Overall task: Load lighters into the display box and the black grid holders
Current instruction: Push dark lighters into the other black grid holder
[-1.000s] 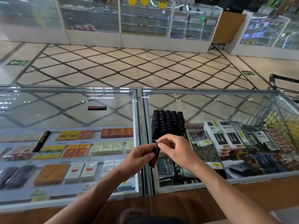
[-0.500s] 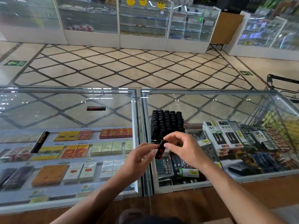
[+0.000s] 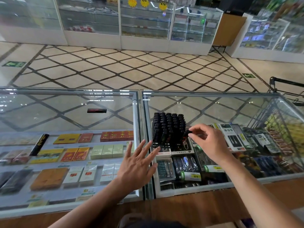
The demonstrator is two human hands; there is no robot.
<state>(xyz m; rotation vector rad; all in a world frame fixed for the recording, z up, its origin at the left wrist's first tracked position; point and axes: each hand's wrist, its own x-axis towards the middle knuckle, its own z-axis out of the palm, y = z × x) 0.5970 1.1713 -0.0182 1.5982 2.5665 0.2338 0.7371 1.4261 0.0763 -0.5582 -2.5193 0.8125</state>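
My right hand (image 3: 209, 142) is up over the right glass counter (image 3: 213, 93). Its thumb and first finger pinch the top of one small black lighter (image 3: 185, 137). The other fingers are curled loosely behind. The lighter hangs a bit tilted, with red marks on its side. It is just beside the right edge of the block of lighters (image 3: 166, 127), and I cannot tell if it touches the block.

The block is made of many black lighters that stand up straight, packed close in rows. It sits on the glass top, near the left edge of the right counter.

My left hand (image 3: 136, 165) holds nothing. Its fingers are straight and spread wide, palm down. It is over the metal strip where the two counters meet, and the fingertips point at the bottom of the block. I cannot tell if the hand touches the glass.

One more dark lighter, the lone lighter (image 3: 96, 110), lies flat on the left glass counter (image 3: 65, 90), well apart from both hands.

Under the left glass are red, yellow and white packs (image 3: 72, 176) in rows. Past the counters is a tiled floor (image 3: 131, 69).
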